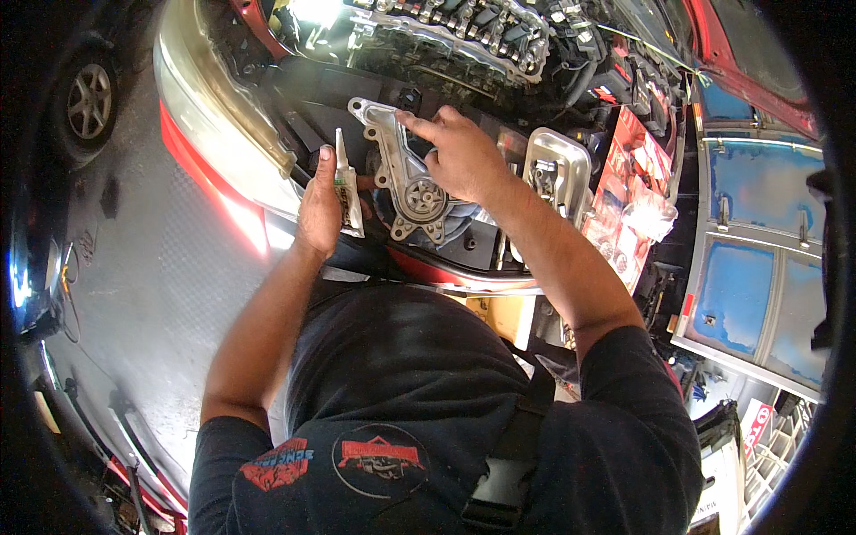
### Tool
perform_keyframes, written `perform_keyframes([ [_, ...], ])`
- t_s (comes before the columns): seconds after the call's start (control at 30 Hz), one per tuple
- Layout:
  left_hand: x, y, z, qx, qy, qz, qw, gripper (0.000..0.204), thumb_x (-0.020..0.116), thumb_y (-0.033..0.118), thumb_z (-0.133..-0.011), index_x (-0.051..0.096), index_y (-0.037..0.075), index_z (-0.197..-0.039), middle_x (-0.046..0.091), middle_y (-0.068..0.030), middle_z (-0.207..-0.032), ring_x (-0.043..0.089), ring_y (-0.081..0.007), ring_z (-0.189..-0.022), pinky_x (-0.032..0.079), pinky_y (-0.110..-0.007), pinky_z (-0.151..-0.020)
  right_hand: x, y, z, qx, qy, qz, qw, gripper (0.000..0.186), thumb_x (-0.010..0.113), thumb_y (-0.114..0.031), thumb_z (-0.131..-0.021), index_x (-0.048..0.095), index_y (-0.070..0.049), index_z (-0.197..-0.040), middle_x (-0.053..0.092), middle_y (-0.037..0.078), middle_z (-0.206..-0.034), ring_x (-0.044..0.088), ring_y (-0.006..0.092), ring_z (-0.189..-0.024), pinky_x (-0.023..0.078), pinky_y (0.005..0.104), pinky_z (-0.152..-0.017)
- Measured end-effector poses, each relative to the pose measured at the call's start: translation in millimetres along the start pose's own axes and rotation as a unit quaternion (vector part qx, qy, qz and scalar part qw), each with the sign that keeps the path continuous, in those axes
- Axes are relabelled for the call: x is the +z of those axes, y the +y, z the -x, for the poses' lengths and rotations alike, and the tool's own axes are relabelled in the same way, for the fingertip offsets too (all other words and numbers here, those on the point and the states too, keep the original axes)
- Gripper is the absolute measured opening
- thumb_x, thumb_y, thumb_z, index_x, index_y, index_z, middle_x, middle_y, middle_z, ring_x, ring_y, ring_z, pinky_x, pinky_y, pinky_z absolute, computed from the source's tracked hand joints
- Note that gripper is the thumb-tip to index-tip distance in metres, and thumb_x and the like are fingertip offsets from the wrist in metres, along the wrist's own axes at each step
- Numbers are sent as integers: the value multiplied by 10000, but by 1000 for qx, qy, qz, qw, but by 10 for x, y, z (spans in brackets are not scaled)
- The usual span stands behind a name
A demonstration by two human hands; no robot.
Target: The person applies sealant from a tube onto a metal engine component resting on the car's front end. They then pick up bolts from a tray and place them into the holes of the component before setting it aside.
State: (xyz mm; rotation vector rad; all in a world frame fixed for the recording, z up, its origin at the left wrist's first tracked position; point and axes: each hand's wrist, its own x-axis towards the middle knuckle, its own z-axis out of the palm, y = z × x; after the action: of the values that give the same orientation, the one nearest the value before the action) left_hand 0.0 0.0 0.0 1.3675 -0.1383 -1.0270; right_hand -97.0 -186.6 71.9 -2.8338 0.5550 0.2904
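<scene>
My left hand (320, 207) is closed around a sealant tube (350, 201), whose pale pointed nozzle (341, 147) sticks up past my thumb. Just right of it stands a silver cast-metal water pump (386, 152), with bolt holes along its edges and a round impeller at its lower end. My right hand (465, 153) reaches over the pump from the right. Its index finger is stretched out, with the tip at the pump's upper part; the other fingers are partly curled and hold nothing visible. A bluish glove or cloth (456, 227) shows behind the pump's lower end.
An opened engine (446, 36) with exposed valve gear lies beyond my hands. Right of the pump sits a metal tray (575, 160) with small parts, beside a red printed sheet (631, 169). A headlight (209, 116) curves along the left. Blue-and-grey cabinets (736, 281) stand far right.
</scene>
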Motion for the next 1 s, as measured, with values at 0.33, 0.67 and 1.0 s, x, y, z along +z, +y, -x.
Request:
perform_keyframes([
  [0.33, -80, 31, 27, 4, 6, -58, 998, 958, 242, 783, -922, 709, -45, -1040, 637, -117, -712, 583, -196, -630, 455, -304, -620, -9, -39, 126, -44, 55, -28, 997, 540, 607, -42, -810, 611, -220, -1320, 521, 137, -971, 593, 307, -931, 505, 416, -826],
  [0.67, -137, -102, -29, -20, -31, 13, 999, 749, 357, 679, -971, 584, 27, -1262, 644, -75, -964, 584, -174, -816, 469, -303, -760, -24, -106, 13, 13, 40, 44, 998, 499, 620, -81, -819, 620, -211, -1301, 527, 132, -992, 596, 308, -966, 508, 413, -851],
  [1.0, -144, -170, -44, -35, -43, 34, 998, 698, 419, 688, -949, 588, 63, -1211, 622, -52, -897, 570, -162, -712, 479, -299, -668, -50, -133, -38, 1, 31, 72, 997, 514, 578, -85, -826, 601, -200, -1326, 544, 171, -1041, 595, 341, -1034, 516, 443, -877],
])
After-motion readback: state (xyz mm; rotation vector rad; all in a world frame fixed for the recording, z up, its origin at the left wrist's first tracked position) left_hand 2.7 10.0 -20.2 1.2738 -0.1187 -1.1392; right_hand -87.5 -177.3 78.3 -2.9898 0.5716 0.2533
